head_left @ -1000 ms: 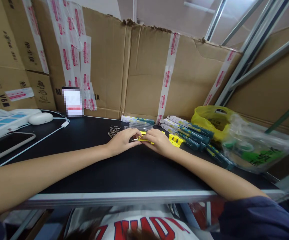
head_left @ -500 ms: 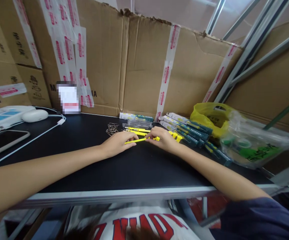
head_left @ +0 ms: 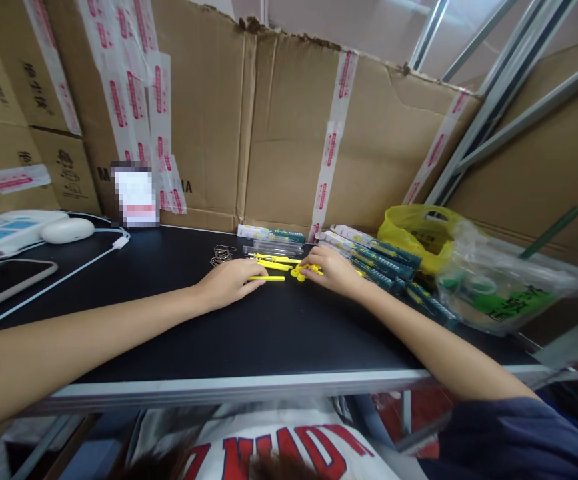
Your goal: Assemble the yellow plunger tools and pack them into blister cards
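My left hand [head_left: 231, 281] pinches a slim yellow pen barrel [head_left: 275, 278], which points right, just above the black tabletop [head_left: 269, 333]. To its right, my right hand [head_left: 337, 272] has its fingers bent together at small yellow pen pieces [head_left: 297, 273]. Some yellow shows between those fingertips, but its exact shape is partly hidden. Behind the hands lie more yellow pen barrels [head_left: 275, 265] and clear plastic tubes [head_left: 273, 247]. A small heap of metal wire clips [head_left: 223, 253] rests beyond my left hand.
White-and-green slim packages [head_left: 376, 257] lie at the right, beside a yellow bag [head_left: 413, 233] and a clear plastic bag [head_left: 499, 293]. At left are a phone [head_left: 9, 283], a white case [head_left: 67, 230], a cable [head_left: 83, 270] and a power strip [head_left: 13, 233]. Cardboard [head_left: 289, 133] walls the back.
My hands have moved apart. The barrel stays in my left hand, now more level, and my right hand has come away from it to the small yellow pieces.
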Motion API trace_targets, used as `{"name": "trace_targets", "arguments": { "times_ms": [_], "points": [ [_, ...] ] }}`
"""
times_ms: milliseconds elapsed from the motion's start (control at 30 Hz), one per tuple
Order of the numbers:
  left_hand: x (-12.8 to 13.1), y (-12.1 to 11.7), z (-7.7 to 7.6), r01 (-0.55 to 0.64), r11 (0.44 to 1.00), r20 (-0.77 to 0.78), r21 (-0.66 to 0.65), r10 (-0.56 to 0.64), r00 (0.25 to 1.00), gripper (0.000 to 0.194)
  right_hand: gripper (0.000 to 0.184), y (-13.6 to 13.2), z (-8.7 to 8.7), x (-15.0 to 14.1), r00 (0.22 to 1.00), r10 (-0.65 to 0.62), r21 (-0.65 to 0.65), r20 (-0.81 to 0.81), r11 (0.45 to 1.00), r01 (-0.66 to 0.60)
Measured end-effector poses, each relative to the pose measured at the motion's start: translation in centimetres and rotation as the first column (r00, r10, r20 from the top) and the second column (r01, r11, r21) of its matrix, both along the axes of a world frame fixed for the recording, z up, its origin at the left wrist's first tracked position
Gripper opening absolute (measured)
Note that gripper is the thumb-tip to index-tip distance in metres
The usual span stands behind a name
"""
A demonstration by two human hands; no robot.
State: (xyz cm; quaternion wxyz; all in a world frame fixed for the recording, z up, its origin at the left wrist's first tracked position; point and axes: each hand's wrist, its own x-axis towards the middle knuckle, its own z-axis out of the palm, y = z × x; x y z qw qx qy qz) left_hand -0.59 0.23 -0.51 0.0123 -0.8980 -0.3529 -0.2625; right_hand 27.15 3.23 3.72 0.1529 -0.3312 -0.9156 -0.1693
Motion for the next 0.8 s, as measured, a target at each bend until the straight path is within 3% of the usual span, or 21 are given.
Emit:
{"name": "trace_targets", "arguments": {
  "times_ms": [233,433,800],
  "points": [
    [0.2,-0.3,0.2,-0.022,1.000,-0.037,-0.005,0.022,0.999,0.023,0.025,0.3,-1.8,-1.9,0.988,-0.071,0.043,0.140,0.997,0.065],
    [0.1,-0.3,0.2,-0.020,1.000,-0.055,-0.005,0.020,0.998,0.024,0.022,0.3,-1.6,-1.4,0.990,-0.098,-0.052,0.099,0.993,0.103],
    [0.0,-0.2,0.2,-0.006,1.000,-0.044,0.007,0.007,0.999,0.023,0.022,0.0,-1.3,-1.4,0.985,-0.131,-0.115,0.112,0.983,0.143]
  ]
}}
